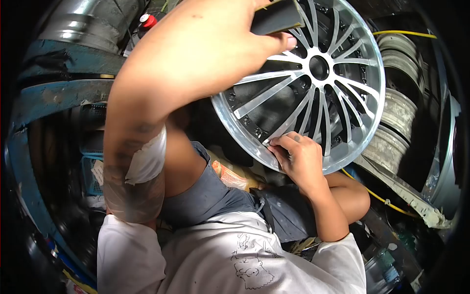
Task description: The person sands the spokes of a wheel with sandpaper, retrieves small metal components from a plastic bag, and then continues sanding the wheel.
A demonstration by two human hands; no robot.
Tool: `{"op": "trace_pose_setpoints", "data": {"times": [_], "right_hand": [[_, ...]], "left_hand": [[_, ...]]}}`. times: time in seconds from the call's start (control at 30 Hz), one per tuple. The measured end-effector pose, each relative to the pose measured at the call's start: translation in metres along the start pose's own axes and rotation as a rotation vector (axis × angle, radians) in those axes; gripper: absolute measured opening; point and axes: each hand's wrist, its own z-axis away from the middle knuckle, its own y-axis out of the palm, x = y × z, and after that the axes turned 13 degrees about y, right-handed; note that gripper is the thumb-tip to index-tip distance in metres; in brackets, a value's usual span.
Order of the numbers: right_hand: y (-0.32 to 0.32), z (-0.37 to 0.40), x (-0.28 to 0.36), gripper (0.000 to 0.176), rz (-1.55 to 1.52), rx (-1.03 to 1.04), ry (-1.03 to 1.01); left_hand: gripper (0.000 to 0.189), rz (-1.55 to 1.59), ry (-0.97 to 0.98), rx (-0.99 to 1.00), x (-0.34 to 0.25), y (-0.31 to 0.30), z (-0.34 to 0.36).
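Observation:
A multi-spoke alloy wheel (321, 54) with silver spoke faces and black gaps fills the upper right, tilted in front of my lap. Over its upper left side, my left hand (264, 41) is closed on a dark flat sheet (277, 17) with a thin yellowish edge. The thumb lies just under the sheet, near the spokes. Lower down, my right hand (297, 156) has its fingers pressed together at the outer end of a spoke, against the rim's lower edge. Anything between those fingertips is too small to make out.
Several worn wheels (399, 108) are stacked at the right, beside a yellow hose (382, 198). Blue metal beams (63, 100) stand at the left. A red-and-white capped bottle (148, 20) is at the upper left, near a large metal cylinder (90, 22).

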Motion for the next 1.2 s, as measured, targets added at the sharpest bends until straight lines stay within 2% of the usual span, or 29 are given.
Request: {"op": "trace_pose_setpoints", "data": {"times": [0.13,0.23,0.33,0.4,0.43,0.5,0.53,0.63,0.8,0.87,0.9,0.97,1.07,1.2], "right_hand": [[0.004,-0.004,0.004,0.008,-0.073,-0.003,0.003],[0.005,-0.006,0.002,0.008,-0.092,0.008,0.022],[0.005,-0.002,0.007,0.008,-0.064,0.009,0.044],[0.005,0.001,0.003,0.008,-0.054,-0.023,0.036],[0.005,-0.001,0.005,0.008,-0.067,-0.020,0.041],[0.006,-0.004,0.007,0.008,-0.089,-0.008,0.038],[0.006,-0.006,0.010,0.008,-0.076,0.016,0.057],[0.004,0.000,0.005,0.008,-0.102,-0.019,0.068],[0.006,-0.004,0.008,0.011,-0.076,-0.048,0.011],[0.007,0.002,-0.002,0.010,-0.076,-0.048,0.028],[0.006,0.004,-0.005,0.010,-0.077,-0.047,0.035],[0.008,-0.002,-0.001,0.010,-0.060,-0.089,-0.029],[0.009,0.000,-0.002,0.011,-0.069,-0.065,0.016],[0.010,-0.003,-0.001,0.009,-0.072,-0.068,0.006]], "left_hand": [[0.042,-0.138,-0.108,-0.043,-0.004,0.019,0.001],[0.038,0.023,-0.076,0.024,0.011,0.006,0.003],[0.036,0.143,-0.163,0.061,-0.002,-0.001,0.001],[0.036,0.052,-0.055,0.019,0.001,0.004,0.000],[0.035,-0.053,0.098,-0.025,0.018,0.015,0.006],[0.035,-0.204,0.179,-0.085,0.015,0.018,0.009],[0.034,-0.234,0.116,-0.086,0.007,0.023,0.011],[0.033,0.007,-0.093,0.016,-0.004,0.007,-0.001],[0.030,-0.115,-0.057,-0.058,-0.010,0.022,0.004],[0.032,0.034,-0.093,-0.077,0.024,0.041,-0.005],[0.035,0.008,-0.097,-0.012,0.027,0.038,-0.006],[0.033,-0.045,-0.054,-0.046,0.023,0.040,-0.003],[0.030,0.102,-0.150,-0.030,0.018,0.044,-0.006],[0.026,0.045,-0.123,-0.029,0.022,0.043,-0.008]]}}
